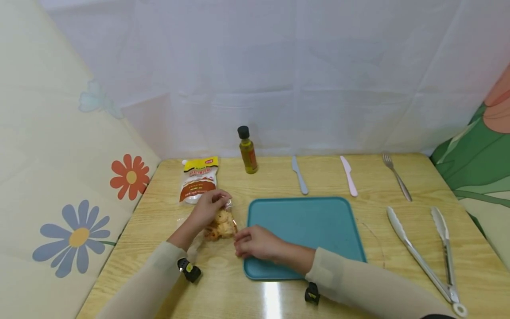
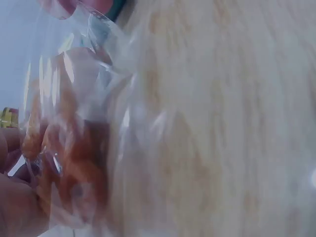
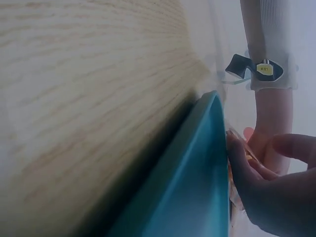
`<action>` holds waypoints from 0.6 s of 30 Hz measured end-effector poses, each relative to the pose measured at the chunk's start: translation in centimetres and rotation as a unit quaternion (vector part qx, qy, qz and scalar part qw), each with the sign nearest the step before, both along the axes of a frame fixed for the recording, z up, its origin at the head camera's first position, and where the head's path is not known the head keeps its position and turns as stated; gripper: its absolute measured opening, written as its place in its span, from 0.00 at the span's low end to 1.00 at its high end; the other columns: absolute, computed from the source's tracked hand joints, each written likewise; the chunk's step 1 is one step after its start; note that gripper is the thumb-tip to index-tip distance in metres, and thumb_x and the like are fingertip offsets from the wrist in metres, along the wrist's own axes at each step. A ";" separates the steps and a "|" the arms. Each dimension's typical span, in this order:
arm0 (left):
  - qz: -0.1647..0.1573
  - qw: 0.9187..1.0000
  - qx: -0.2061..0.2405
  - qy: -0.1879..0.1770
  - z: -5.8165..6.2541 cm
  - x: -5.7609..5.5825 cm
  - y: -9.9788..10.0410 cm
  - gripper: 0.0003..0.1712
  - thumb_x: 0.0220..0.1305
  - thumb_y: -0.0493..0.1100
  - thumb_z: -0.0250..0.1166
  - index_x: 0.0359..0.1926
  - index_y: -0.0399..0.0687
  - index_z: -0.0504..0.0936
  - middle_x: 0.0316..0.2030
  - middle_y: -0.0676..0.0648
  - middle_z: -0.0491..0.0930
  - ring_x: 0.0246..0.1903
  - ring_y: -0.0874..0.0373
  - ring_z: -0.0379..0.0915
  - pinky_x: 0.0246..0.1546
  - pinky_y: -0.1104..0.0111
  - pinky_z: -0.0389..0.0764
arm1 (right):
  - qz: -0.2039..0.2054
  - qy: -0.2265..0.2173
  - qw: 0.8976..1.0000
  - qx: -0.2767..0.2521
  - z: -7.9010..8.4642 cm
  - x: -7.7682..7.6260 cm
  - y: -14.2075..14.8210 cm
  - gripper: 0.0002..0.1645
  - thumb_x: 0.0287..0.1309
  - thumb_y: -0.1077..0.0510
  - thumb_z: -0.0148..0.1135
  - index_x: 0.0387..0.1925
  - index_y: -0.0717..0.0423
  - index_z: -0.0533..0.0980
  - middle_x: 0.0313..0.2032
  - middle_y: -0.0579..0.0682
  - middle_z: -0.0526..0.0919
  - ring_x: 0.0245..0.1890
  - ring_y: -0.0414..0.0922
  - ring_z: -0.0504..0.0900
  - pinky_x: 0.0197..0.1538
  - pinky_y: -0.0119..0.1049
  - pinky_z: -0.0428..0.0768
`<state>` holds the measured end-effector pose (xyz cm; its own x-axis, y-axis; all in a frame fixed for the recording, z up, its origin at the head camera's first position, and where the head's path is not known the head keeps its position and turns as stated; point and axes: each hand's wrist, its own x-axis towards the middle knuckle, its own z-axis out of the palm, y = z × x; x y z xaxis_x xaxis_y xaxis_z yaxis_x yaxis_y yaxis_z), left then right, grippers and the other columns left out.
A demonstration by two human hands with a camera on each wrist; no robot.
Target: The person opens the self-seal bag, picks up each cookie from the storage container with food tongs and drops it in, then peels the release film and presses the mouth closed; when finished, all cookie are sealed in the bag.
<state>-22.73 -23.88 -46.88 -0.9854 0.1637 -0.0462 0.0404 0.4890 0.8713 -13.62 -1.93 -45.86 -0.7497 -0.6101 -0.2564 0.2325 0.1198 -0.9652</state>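
A clear plastic bag (image 1: 225,225) with golden-brown, lumpy food pieces (image 2: 74,163) lies on the table, left of a teal tray (image 1: 303,221). My left hand (image 1: 207,208) pinches the bag's far side. In the left wrist view, its thumb and finger (image 2: 15,192) show at the bag's edge. At the bag's right side is my right hand (image 1: 259,242), over the tray's left rim. Its fingers bend loosely towards the bag, and the thumb stands apart from them in the right wrist view. Whether its fingertips touch the plastic is unclear.
Behind the left hand lies a yellow, white and brown pouch (image 1: 200,177). A dark-capped oil bottle (image 1: 249,153) stands at the back. Beyond the tray lie a blue knife (image 1: 299,175), a pink knife (image 1: 349,176) and a fork (image 1: 397,177). Spread metal tongs (image 1: 428,261) lie at right.
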 end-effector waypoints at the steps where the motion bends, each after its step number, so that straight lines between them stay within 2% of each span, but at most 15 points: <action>1: 0.010 1.000 0.012 -0.002 0.1 0.0 -0.1 0.11 0.78 0.34 0.57 0.49 0.30 0.83 0.35 0.43 0.82 0.33 0.60 0.76 0.35 0.72 0.79 | -0.006 0.019 1.000 0.008 0.1 0.0 0.0 0.22 0.61 0.71 0.59 0.56 0.77 0.76 0.44 0.66 0.86 0.37 0.43 0.85 0.44 0.36 0.86; 3: 0.025 0.999 0.034 -0.001 0.3 0.1 -0.2 0.12 0.78 0.34 0.56 0.50 0.27 0.82 0.35 0.40 0.82 0.34 0.60 0.77 0.35 0.74 0.80 | -0.013 0.073 0.997 0.037 0.3 -0.2 0.1 0.21 0.59 0.71 0.61 0.54 0.75 0.78 0.41 0.64 0.87 0.36 0.40 0.83 0.41 0.31 0.83; 6: 0.047 0.997 0.060 0.007 0.7 0.4 -0.4 0.14 0.78 0.35 0.57 0.51 0.25 0.80 0.36 0.36 0.82 0.34 0.61 0.78 0.35 0.75 0.81 | -0.026 0.156 0.983 0.092 0.7 -0.5 0.3 0.18 0.60 0.68 0.63 0.52 0.70 0.82 0.42 0.60 0.88 0.40 0.42 0.84 0.42 0.29 0.81; 9: 0.071 0.993 0.089 0.020 1.3 0.8 -0.6 0.14 0.78 0.35 0.57 0.52 0.23 0.79 0.36 0.39 0.82 0.34 0.63 0.80 0.37 0.75 0.82 | -0.045 0.232 0.962 0.133 0.8 -0.9 0.6 0.17 0.62 0.67 0.62 0.52 0.65 0.83 0.46 0.57 0.88 0.46 0.47 0.86 0.47 0.33 0.81; 12: 0.083 0.987 0.132 0.038 1.8 1.1 -0.8 0.16 0.77 0.34 0.58 0.52 0.20 0.77 0.34 0.46 0.82 0.33 0.63 0.81 0.38 0.73 0.84 | -0.073 0.299 0.941 0.140 0.8 -1.1 0.8 0.17 0.63 0.68 0.61 0.53 0.64 0.84 0.46 0.57 0.89 0.47 0.50 0.87 0.50 0.37 0.83; 15: 0.080 0.979 0.176 0.063 2.6 1.4 -1.0 0.16 0.77 0.35 0.58 0.51 0.19 0.76 0.31 0.51 0.83 0.33 0.63 0.82 0.39 0.72 0.84 | -0.101 0.364 0.915 0.143 0.9 -1.5 1.0 0.16 0.65 0.69 0.61 0.52 0.65 0.84 0.45 0.58 0.89 0.46 0.50 0.87 0.49 0.39 0.84; 17: 0.072 0.974 0.203 0.077 3.1 1.7 -1.2 0.14 0.77 0.35 0.58 0.49 0.22 0.77 0.31 0.53 0.84 0.33 0.62 0.83 0.40 0.71 0.85 | -0.119 0.398 0.897 0.149 1.2 -1.8 1.1 0.15 0.66 0.68 0.62 0.52 0.64 0.84 0.45 0.56 0.88 0.46 0.49 0.87 0.49 0.37 0.84; 18: 0.068 0.971 0.212 0.083 3.4 1.9 -1.3 0.14 0.77 0.36 0.58 0.48 0.24 0.79 0.31 0.54 0.85 0.33 0.63 0.83 0.41 0.71 0.85 | -0.126 0.407 0.892 0.150 1.4 -2.0 1.2 0.14 0.67 0.68 0.62 0.52 0.63 0.84 0.46 0.55 0.88 0.46 0.49 0.87 0.48 0.37 0.84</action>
<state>-20.87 -25.21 -43.45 -0.9874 0.0003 0.1580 0.1573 0.0986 0.9826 -15.60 -0.77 -44.42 -0.8660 -0.3911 0.3115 -0.4740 0.4439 -0.7605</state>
